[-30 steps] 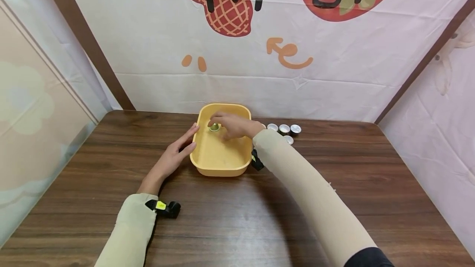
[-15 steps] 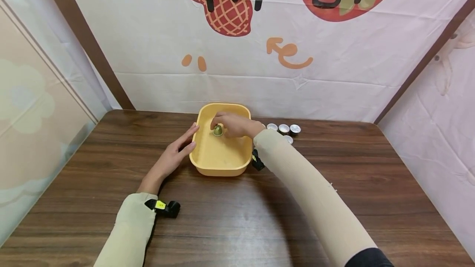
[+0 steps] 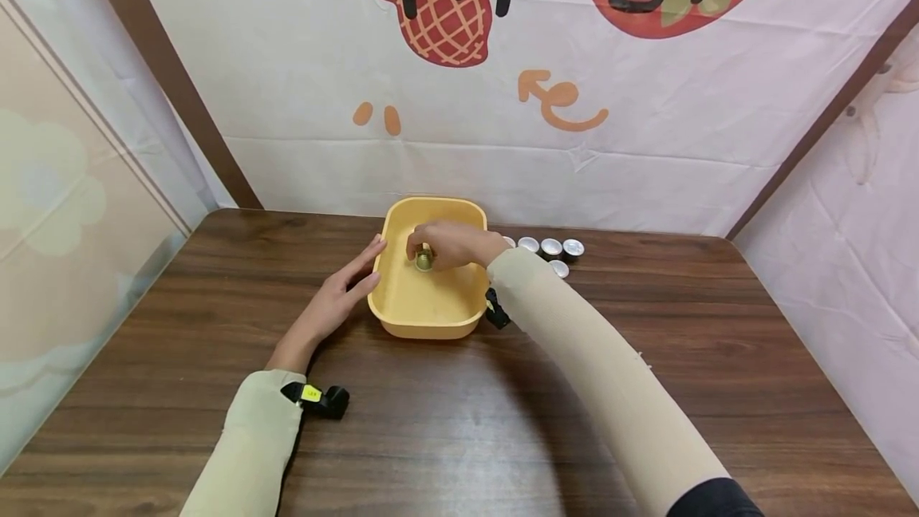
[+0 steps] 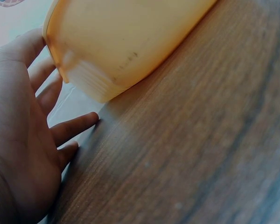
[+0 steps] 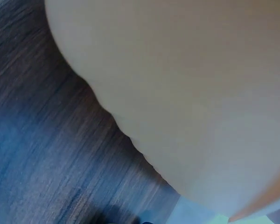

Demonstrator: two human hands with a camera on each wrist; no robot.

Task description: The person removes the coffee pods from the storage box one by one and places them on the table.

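A yellow plastic bin stands on the table near the back wall. Inside it, my right hand reaches down with curled fingers and pinches a small green-gold coffee capsule, held low over the bin's floor. My left hand lies along the bin's left side, fingers mostly straight and touching the rim. In the left wrist view that hand is spread beside the bin's wall. The right wrist view is filled by the bin's outer wall, which hides the right hand and the capsule.
Several more coffee capsules with silver lids stand right of the bin, partly behind the right wrist. The brown wooden table meets a printed fabric wall at the back.
The capsule has shifted slightly toward me and to the right inside the bin, and my right fingers have closed in around it. My left hand and the bin have stayed in place.
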